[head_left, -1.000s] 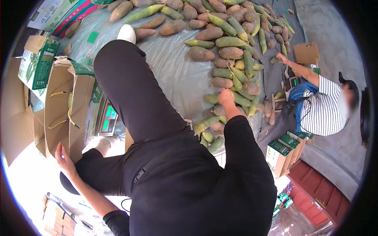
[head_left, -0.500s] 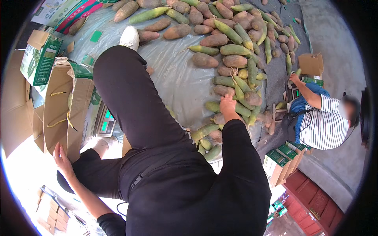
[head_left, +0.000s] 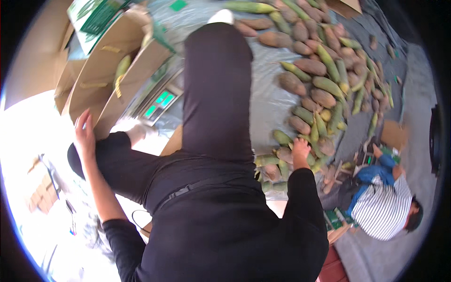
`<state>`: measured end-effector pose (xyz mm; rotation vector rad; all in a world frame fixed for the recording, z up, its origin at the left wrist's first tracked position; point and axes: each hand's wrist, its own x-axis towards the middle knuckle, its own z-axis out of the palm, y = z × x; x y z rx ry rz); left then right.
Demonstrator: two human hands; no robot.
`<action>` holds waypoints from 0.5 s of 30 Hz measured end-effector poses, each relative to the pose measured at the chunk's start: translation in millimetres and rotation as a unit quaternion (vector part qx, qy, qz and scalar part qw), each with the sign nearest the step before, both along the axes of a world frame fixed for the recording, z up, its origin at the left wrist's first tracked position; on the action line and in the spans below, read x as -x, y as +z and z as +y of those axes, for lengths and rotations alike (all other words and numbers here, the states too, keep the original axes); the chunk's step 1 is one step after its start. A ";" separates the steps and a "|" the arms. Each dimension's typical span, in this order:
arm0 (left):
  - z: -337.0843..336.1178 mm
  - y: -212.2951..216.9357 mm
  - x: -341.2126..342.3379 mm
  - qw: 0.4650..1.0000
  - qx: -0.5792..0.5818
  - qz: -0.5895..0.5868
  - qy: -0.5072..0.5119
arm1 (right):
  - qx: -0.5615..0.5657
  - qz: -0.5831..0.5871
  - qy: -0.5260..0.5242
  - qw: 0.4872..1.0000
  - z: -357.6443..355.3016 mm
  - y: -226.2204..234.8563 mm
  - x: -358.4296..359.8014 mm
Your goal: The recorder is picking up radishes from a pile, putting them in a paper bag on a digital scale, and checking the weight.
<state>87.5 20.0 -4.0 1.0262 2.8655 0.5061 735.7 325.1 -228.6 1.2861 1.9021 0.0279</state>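
My right hand (head_left: pixel 301 152) is at the near end of a heap of long roots, fingers bent and closed down among them. What lies under its fingertips is hidden. Beyond the fingertips lies a soil-brown root (head_left: pixel 299 125), with a green radish (head_left: pixel 282 137) to their left. My left hand (head_left: pixel 84 138) is beside the near edge of an open cardboard box (head_left: pixel 96 70), its fingers stretched and slightly apart, holding nothing. Inside that box, a green radish (head_left: pixel 123 67) shows near yellow cord handles.
A scale (head_left: pixel 161 103) with lit green displays stands right of the box. Another green-white box (head_left: pixel 91 21) is behind it. Plastic sheeting (head_left: pixel 272 108) lies under the roots. At right, a person in a striped shirt (head_left: pixel 383 209) sits beside small cartons (head_left: pixel 338 220).
My view has swung, shifting the box and heap rightward in the picture. My right hand stays at the heap, its fingertips slightly farther from the brown root. My left hand stays beside the box.
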 end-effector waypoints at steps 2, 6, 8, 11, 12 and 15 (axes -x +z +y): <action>3.8 1.3 -3.4 1.000 -0.009 0.003 0.007 | 0.015 0.003 0.009 1.000 -2.5 0.6 -2.4; 8.7 4.4 -7.0 0.999 -0.037 0.014 0.005 | 0.011 0.013 -0.016 1.000 -0.5 9.2 3.0; 9.9 4.9 -7.6 0.999 -0.050 0.015 0.001 | -0.017 0.071 -0.011 0.997 3.5 17.4 12.1; 10.0 5.1 -8.1 0.997 -0.070 0.011 -0.004 | -0.057 0.121 -0.032 0.991 14.1 31.1 30.1; 9.6 5.7 -8.2 0.997 -0.070 0.016 -0.008 | -0.070 0.150 -0.044 0.985 18.2 35.4 35.7; 8.1 7.7 -6.5 0.996 -0.079 0.024 -0.014 | -0.102 0.244 -0.057 0.963 31.4 41.6 49.0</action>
